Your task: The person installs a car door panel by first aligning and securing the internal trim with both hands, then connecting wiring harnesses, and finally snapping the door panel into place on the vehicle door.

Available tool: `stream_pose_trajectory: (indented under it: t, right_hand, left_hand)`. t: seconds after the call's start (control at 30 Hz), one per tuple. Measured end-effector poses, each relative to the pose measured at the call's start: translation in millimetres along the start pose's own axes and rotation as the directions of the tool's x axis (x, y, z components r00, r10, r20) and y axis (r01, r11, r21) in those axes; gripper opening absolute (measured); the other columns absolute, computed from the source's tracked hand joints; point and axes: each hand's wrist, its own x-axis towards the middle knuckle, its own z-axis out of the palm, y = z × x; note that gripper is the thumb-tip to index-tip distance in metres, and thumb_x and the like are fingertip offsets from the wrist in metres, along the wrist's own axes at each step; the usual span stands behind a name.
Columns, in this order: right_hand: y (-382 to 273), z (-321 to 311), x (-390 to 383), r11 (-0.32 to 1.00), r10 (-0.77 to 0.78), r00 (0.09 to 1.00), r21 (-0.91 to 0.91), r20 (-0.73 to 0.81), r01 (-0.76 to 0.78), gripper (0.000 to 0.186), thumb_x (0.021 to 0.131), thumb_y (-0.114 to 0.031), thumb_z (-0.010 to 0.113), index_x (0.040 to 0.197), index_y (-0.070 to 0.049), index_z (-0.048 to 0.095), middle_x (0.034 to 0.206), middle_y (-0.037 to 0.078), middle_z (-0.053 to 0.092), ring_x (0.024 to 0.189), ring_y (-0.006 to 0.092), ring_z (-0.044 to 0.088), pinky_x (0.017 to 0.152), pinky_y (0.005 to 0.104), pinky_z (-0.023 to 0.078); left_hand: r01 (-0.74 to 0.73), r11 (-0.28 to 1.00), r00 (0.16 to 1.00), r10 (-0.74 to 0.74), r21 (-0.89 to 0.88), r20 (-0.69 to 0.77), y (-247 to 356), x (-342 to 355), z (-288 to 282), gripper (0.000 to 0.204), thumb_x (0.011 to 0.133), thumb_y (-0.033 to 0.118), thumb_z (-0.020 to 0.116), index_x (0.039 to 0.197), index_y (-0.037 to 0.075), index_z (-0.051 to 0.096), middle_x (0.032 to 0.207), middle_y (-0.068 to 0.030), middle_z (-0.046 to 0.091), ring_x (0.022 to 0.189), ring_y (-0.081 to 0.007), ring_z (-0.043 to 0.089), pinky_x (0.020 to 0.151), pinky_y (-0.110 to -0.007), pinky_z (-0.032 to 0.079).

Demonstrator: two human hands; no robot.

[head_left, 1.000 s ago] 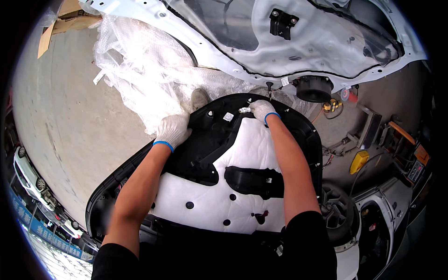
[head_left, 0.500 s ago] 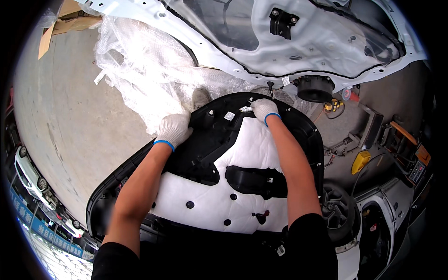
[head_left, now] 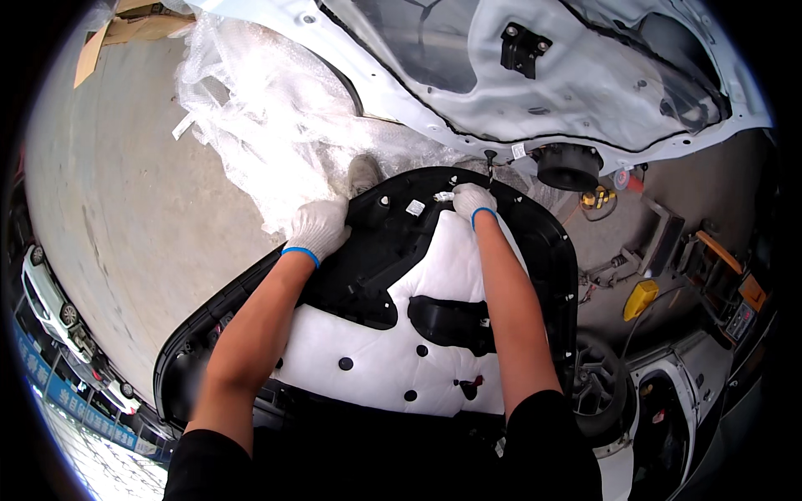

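Note:
A black car door trim panel (head_left: 351, 269), backed with white padding (head_left: 451, 267), lies inner side up in front of me. My left hand (head_left: 319, 227), in a white knit glove with a blue cuff, is closed round the panel's upper left edge. My right hand (head_left: 474, 203), gloved alike, rests with curled fingers on the panel's far part. Beside its fingertips sits a small white connector (head_left: 444, 197). What those fingers hold, if anything, is hidden. A white sticker (head_left: 415, 208) is left of the connector.
A bare white car door (head_left: 493, 92) with a black speaker (head_left: 569, 167) stands beyond the panel. Bubble wrap (head_left: 251, 108) covers floor at the left, near a shoe (head_left: 364, 174). Tools and a yellow block (head_left: 641, 300) lie right, above a wheel (head_left: 597, 384).
The view has shifted slightly, so the door sits a little lower and farther right. My right hand has drawn slightly toward me on the panel. The left keeps its grip.

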Motion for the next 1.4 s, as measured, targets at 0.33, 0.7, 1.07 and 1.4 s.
stream_pose_trajectory:
  t: [0.33,0.7,1.07,1.4]
  right_hand:
    - [-16,24,22,0.973,0.095,0.990,0.221,-0.102,-0.070,0.033,0.096,-0.032,0.056,0.110,-0.011,0.077,0.119,0.018,0.072,0.112,0.0375,0.069,0.095,0.0487,0.054]
    - [8,13,17,0.960,-0.256,0.967,0.119,-0.002,0.255,0.040,0.096,-0.024,0.046,0.126,-0.013,0.070,0.131,0.017,0.066,0.123,0.0385,0.061,0.107,0.0444,0.047]
    - [11,37,6,0.970,0.007,0.974,0.237,-0.227,0.048,0.036,0.095,-0.035,0.053,0.118,-0.017,0.075,0.122,0.015,0.071,0.115,0.0353,0.066,0.101,0.0470,0.051]
    - [-1,30,16,0.940,0.140,0.989,0.321,-0.052,-0.116,0.035,0.094,-0.038,0.056,0.113,-0.017,0.077,0.126,0.013,0.070,0.118,0.0349,0.066,0.100,0.0466,0.053]
  left_hand:
    - [0.021,1.000,1.000,-0.021,-0.004,0.016,-3,-3,0,0.036,0.082,0.027,0.073,0.107,0.003,0.064,0.094,-0.0218,0.073,0.091,-0.0402,0.072,0.082,-0.051,0.056]
    - [0.034,0.999,0.998,-0.032,-0.022,0.056,-2,-2,-4,0.036,0.082,0.027,0.072,0.108,0.003,0.064,0.097,-0.0219,0.073,0.096,-0.0395,0.071,0.084,-0.050,0.056]
    - [0.011,1.000,0.998,-0.011,-0.006,0.064,1,3,-7,0.038,0.082,0.027,0.073,0.108,0.002,0.063,0.094,-0.0230,0.073,0.094,-0.0407,0.071,0.083,-0.051,0.056]
    - [0.016,1.000,0.997,-0.015,-0.010,0.076,-1,4,-2,0.039,0.082,0.027,0.072,0.109,0.001,0.062,0.096,-0.0229,0.073,0.095,-0.0407,0.071,0.084,-0.051,0.056]
